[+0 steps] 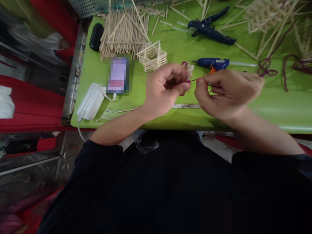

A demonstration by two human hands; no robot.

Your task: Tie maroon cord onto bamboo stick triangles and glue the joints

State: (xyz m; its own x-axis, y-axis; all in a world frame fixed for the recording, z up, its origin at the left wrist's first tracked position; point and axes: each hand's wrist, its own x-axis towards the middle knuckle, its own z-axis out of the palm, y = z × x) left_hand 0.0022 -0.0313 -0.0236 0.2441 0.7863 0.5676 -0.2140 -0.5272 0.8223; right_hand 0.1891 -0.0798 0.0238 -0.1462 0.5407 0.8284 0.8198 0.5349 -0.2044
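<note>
My left hand point(164, 87) is closed on a small pale piece point(190, 72), which looks like short wooden sticks, held upright between thumb and fingers. A purple string point(193, 80) is looped at this piece and stretches right to my right hand point(224, 92), whose thumb and forefinger pinch it. Just behind the hands lies a blue glue gun point(212, 62) with an orange trigger and a clear glue stick in its back. Behind my left hand sits a small lattice of stacked wooden sticks point(153, 57). The fingers hide part of the pale piece.
Loose wooden sticks point(126, 31) are heaped at the back left by a black case point(96, 36). A phone point(118, 74) and white power bank point(91, 100) lie left. Dark cutting pliers point(211, 27), stick structures point(265, 14) and purple string point(301, 66) occupy the back right of the green table point(275, 110).
</note>
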